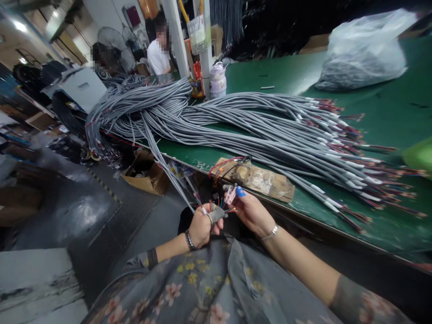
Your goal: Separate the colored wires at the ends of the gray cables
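Note:
My left hand [201, 228] is closed round the ends of a few grey cables [175, 180] that hang down from the green table. Thin coloured wires [216, 202] stick out of the cable ends above my fist. My right hand [248, 210], with blue-painted nails, pinches a small pale connector [231, 194] right at those wire tips. Both hands are held in front of my lap, just below the table's front edge.
A large pile of grey cables [256, 126] with stripped coloured ends covers the green table [398, 112]. A worn brown block [259, 179] lies at the edge, a plastic bag [364, 54] at the back right. A cardboard box [145, 173] sits on the floor. Two people sit far behind.

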`<state>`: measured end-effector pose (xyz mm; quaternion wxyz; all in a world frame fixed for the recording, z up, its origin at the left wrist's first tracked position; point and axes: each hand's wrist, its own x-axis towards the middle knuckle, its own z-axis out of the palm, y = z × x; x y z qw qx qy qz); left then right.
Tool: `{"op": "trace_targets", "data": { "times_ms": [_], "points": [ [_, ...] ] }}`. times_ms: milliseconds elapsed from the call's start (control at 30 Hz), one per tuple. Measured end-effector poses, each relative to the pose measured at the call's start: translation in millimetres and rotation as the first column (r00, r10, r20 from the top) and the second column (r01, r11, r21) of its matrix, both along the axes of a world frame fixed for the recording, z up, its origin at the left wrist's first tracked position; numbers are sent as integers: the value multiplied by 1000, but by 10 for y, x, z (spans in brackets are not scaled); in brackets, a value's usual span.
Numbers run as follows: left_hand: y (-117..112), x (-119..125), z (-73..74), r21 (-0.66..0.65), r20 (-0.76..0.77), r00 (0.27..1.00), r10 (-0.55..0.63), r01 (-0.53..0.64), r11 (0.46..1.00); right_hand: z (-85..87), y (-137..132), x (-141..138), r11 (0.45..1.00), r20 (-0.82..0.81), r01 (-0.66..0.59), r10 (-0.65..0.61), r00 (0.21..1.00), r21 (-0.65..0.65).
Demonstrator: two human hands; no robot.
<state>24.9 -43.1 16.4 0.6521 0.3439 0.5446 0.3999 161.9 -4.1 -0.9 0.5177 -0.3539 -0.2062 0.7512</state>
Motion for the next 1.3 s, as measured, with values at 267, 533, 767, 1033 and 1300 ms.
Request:
{"op": "trace_targets", "data": {
  "times_ms": [267,533,767,1033,1300],
  "points": [
    [-17,-7,-25,18,0,1000,-13,13,1000,-9,-22,-29,1000,-31,2,-2,1000,-4],
    [-83,-80,-42,42,27,1000,-8,6,999,-101,-79,82,987,-74,-153,150,986,-44],
    [-111,-99,-63,78,-52,998,-36,40,996,0,-190,216,915,113,-401,396,911,31],
    [-95,-93,-69,94,-94,993,-75,83,992,51,-249,137,930,410,-338,256,875,141],
    [-68,-100,-45,8,-117,927,-357,360,933,95,-279,49,916,426,-369,274,862,158]
  ]
}}
